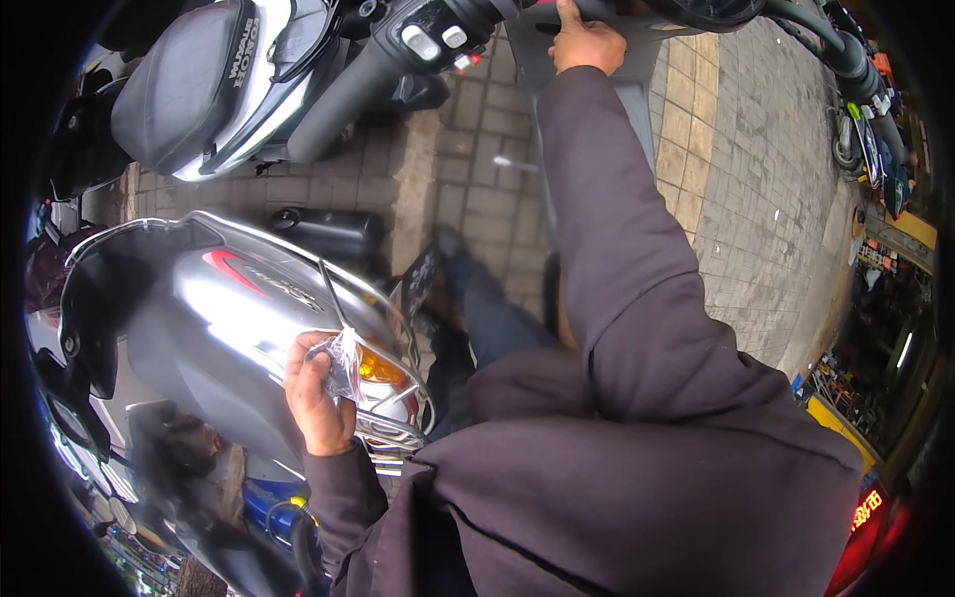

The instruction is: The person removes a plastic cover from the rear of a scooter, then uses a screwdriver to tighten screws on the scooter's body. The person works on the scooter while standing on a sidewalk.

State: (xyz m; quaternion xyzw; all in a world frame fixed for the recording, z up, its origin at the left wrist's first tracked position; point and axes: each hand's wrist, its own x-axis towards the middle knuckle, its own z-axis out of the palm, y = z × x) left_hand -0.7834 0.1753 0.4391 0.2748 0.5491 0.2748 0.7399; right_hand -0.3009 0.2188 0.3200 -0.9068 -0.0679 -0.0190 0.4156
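My left hand [320, 403] pinches a small crumpled clear plastic bag [345, 363] with thin white strands sticking up from it. It is beside the rear of a silver scooter [239, 298], near its orange turn-signal lens [380, 367] and metal guard rail. My right arm stretches forward to another scooter. There my right hand [587, 45] is closed at the dark panel [637, 30] below the handlebar, thumb pointing up. What its fingers hold, if anything, is hidden. A black handlebar grip [348, 90] with a switch block reaches in at the upper left.
A parked scooter with a grey seat [184, 90] and white side panel stands at the far left. Brick paving [756, 149] lies to the right. A shopfront with shelves [836, 383] and a red lit sign [866, 508] lines the right edge.
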